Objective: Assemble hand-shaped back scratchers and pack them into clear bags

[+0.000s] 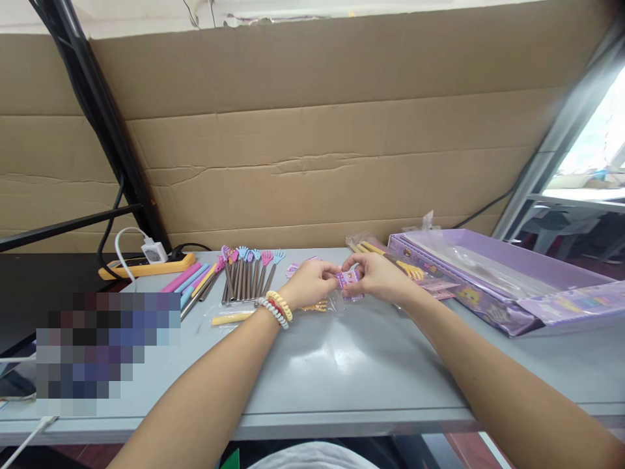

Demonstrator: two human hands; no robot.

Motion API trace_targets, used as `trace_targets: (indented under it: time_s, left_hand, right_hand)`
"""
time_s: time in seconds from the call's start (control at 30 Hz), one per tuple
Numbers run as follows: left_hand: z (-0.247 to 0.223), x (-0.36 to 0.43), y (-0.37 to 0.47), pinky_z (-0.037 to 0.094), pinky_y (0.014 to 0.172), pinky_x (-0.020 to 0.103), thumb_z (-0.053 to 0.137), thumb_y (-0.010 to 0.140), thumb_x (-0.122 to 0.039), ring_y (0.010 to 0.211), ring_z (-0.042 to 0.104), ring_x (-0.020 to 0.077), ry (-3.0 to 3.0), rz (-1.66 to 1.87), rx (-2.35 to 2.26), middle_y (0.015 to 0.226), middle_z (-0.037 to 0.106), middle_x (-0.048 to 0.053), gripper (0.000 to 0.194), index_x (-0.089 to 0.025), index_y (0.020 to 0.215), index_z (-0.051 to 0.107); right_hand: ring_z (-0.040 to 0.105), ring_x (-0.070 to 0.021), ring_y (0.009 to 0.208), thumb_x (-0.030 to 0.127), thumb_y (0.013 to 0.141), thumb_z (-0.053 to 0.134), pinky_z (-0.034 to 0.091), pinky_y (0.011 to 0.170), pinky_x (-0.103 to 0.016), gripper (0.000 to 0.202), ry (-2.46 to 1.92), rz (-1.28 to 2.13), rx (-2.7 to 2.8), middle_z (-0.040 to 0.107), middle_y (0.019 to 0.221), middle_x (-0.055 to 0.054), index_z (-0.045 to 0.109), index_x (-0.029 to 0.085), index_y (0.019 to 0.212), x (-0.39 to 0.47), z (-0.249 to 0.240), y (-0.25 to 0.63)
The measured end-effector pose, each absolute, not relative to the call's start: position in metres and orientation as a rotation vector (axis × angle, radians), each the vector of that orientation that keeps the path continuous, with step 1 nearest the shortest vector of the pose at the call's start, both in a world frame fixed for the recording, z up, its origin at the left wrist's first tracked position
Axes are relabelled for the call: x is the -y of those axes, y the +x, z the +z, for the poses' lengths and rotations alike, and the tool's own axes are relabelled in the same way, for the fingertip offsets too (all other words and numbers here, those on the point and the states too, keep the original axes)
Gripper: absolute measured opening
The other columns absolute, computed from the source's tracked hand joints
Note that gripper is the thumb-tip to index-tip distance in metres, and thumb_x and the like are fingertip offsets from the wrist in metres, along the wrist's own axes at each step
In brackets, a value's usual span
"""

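Both my hands meet over the middle of the grey table [336,365]. My right hand [375,275] pinches a small purple printed packet [348,279] between thumb and fingers. At the packet's left edge, my left hand [312,281] has its fingers closed on it too. Beaded bracelets circle my left wrist. Under and beside my left hand lies a clear bag holding a yellow stick [232,318] with a yellow hand-shaped end [319,305]. More small purple pieces [291,269] show just behind my left hand.
Metal sticks with pink and blue hand-shaped ends [249,277] lie at the back left, beside coloured tubes [184,280]. An orange power strip [170,267] is behind them. On the right are a purple open box [469,296] and bagged yellow sticks [407,267]. Cardboard [312,169] stands behind.
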State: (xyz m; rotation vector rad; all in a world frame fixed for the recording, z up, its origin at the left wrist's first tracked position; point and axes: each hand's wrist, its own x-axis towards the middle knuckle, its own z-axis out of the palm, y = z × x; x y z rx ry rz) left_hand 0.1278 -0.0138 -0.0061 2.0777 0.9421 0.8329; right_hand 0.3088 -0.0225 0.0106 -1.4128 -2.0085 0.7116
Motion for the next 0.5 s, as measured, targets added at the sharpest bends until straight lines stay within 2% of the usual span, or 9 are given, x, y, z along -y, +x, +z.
trace_targets:
  time_s: [0.17, 0.33, 0.5]
  left_hand:
    - [-0.0026, 0.0164, 0.1289, 0.044, 0.068, 0.024, 0.053, 0.077, -0.029, 0.074, 0.059, 0.0147, 2.081, 0.865, -0.887, 0.083, 0.069, 0.003, 0.025, -0.015, 0.089, 0.069]
    - [-0.0005, 0.0169, 0.1293, 0.043, 0.063, 0.025, 0.051, 0.078, -0.028, 0.069, 0.057, 0.0143, 2.138, 0.868, -0.993, 0.076, 0.068, 0.003, 0.024, -0.014, 0.084, 0.07]
    - [0.0002, 0.0146, 0.1275, 0.045, 0.068, 0.027, 0.054, 0.076, -0.024, 0.073, 0.059, 0.0152, 2.037, 0.977, -1.019, 0.081, 0.069, 0.005, 0.02, -0.013, 0.082, 0.069]
  right_hand:
    - [0.054, -0.0142, 0.053, 0.03, 0.047, 0.079, 0.034, 0.049, -0.024, 0.039, -1.419, 0.779, 2.038, 0.058, 0.057, 0.004, 0.06, 0.02, 0.079, 0.0279, 0.0161, 0.3066]
    - [0.052, -0.0134, 0.052, 0.03, 0.047, 0.078, 0.033, 0.047, -0.023, 0.036, -1.376, 0.767, 2.073, 0.058, 0.056, 0.004, 0.061, 0.019, 0.077, 0.0257, 0.013, 0.3054]
    - [0.046, -0.0104, 0.049, 0.04, 0.064, 0.07, 0.032, 0.045, -0.022, 0.029, -1.247, 0.852, 2.03, 0.053, 0.055, 0.004, 0.062, 0.018, 0.081, 0.0223, 0.0086, 0.3077]
